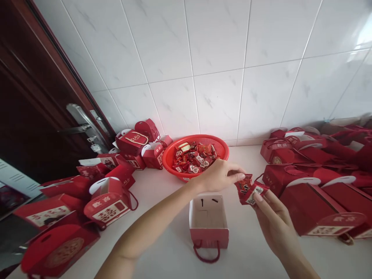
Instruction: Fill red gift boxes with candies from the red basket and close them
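My left hand [222, 176] reaches across to the right, its thumb and fingers pinching the edge of a red wrapped candy [244, 186]. Close beside it, my right hand [271, 215] grips another red candy packet [255, 192] with a white label. The two packets overlap, so how many there are is hard to make out. Below them stands an open red gift box [209, 237] with a pale inside and a dark red cord handle; no candy shows in it. Behind my left hand, a red plastic basket [223, 149] holds many wrapped candies [194, 159].
Several red gift boxes [109, 205] crowd the left side, near a dark door [35, 89] with a metal handle [84, 120]. More red boxes [316, 209] are packed along the right. A white tiled wall [215, 93] rises behind the white tabletop [162, 217].
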Demonstrator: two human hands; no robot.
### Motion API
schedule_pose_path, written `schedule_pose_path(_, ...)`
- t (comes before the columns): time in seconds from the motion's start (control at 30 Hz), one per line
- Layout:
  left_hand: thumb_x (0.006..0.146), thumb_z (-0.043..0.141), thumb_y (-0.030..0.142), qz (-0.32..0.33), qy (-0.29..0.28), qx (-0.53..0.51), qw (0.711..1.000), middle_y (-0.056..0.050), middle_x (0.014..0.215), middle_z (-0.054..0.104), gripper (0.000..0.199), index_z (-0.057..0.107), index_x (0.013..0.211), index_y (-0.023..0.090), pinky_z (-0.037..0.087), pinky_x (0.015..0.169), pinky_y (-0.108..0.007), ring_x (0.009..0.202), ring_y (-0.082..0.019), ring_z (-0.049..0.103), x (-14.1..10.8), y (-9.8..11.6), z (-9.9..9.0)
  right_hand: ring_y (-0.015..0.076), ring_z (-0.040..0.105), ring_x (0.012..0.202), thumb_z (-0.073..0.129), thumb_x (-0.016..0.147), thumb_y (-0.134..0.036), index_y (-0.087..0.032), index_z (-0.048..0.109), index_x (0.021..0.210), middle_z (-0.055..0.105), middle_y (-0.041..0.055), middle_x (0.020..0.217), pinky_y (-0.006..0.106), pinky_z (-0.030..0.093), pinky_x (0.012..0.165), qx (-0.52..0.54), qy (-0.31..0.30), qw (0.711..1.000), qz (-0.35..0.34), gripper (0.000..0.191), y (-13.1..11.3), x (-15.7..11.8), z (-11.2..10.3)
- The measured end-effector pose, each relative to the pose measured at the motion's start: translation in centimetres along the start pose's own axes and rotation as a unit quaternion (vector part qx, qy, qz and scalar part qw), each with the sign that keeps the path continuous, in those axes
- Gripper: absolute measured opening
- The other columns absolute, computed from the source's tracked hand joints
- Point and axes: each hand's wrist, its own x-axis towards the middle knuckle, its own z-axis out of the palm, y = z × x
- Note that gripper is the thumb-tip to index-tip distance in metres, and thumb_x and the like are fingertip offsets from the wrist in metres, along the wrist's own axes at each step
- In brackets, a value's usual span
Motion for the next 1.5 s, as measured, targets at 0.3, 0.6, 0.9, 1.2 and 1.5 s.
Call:
schedule_pose_path(0.3, 0.093, 0.058, 0.038, -0.115, 0.078, 0.018, 0.99, -0.007, 0.111, 0.077, 0.032, 0.072, 0.116, 0.021, 0.055, 0.087, -0.03, 0.095, -0.02, 0.072, -1.7, -6.0, -7.7, 0.0225, 0.067, 0.092, 0.082, 0.076, -0.048, -0.025, 0.079, 0.1, 0.075, 0.0075, 0.103, 0.03, 0.057, 0.075, 0.01, 0.072, 0.997, 0.021, 0.033, 0.0, 0.0, -0.4)
schedule_pose_path(0.6, 0.074, 0.069, 0.013, -0.34, 0.055, 0.193, 0.919, -0.002, 0.081, 0.077, 0.04, 0.075, 0.114, 0.019, 0.053, 0.072, -0.028, 0.079, -0.023, 0.073, -3.6, -15.6, -11.6, 0.0187, 0.065, 0.079, 0.084, 0.072, -0.051, -0.024, 0.079, 0.096, 0.073, 0.0068, 0.094, 0.025, 0.055, 0.062, 0.007, 0.095, 0.995, 0.025, 0.036, -0.3, 0.1, 0.1)
schedule_pose_path(0.9, 0.096, 0.062, 0.035, -0.375, 0.027, 0.188, 0.907, -0.009, 0.118, 0.066, 0.029, 0.064, 0.117, 0.016, 0.058, 0.087, -0.042, 0.101, -0.021, 0.066, -2.8, -18.6, -10.7, 0.0163, 0.061, 0.072, 0.086, 0.07, -0.05, -0.024, 0.077, 0.09, 0.071, 0.0047, 0.085, 0.023, 0.052, 0.056, 0.001, 0.098, 0.995, 0.024, 0.034, -0.6, 0.1, 0.3)
schedule_pose_path(1.2, 0.068, 0.078, 0.018, -0.29, 0.216, 0.033, 0.932, -0.002, 0.077, 0.071, 0.017, 0.061, 0.071, 0.019, 0.055, 0.081, -0.035, 0.081, -0.021, 0.069, -3.3, -17.7, -10.6, 0.0155, 0.057, 0.071, 0.083, 0.074, -0.048, -0.024, 0.077, 0.093, 0.069, 0.0036, 0.085, 0.024, 0.05, 0.056, 0.002, 0.076, 0.997, 0.026, 0.031, -0.3, 0.0, 0.0)
schedule_pose_path(1.5, 0.074, 0.073, 0.027, -0.248, 0.339, -0.224, 0.879, -0.002, 0.085, 0.073, 0.03, 0.057, 0.097, 0.02, 0.06, 0.083, -0.034, 0.082, -0.017, 0.074, -4.2, -15.7, -10.7, 0.0159, 0.055, 0.07, 0.082, 0.076, -0.048, -0.022, 0.075, 0.09, 0.067, 0.0047, 0.084, 0.025, 0.048, 0.056, -0.005, 0.059, 0.998, 0.024, 0.03, -0.6, -0.2, 0.2)
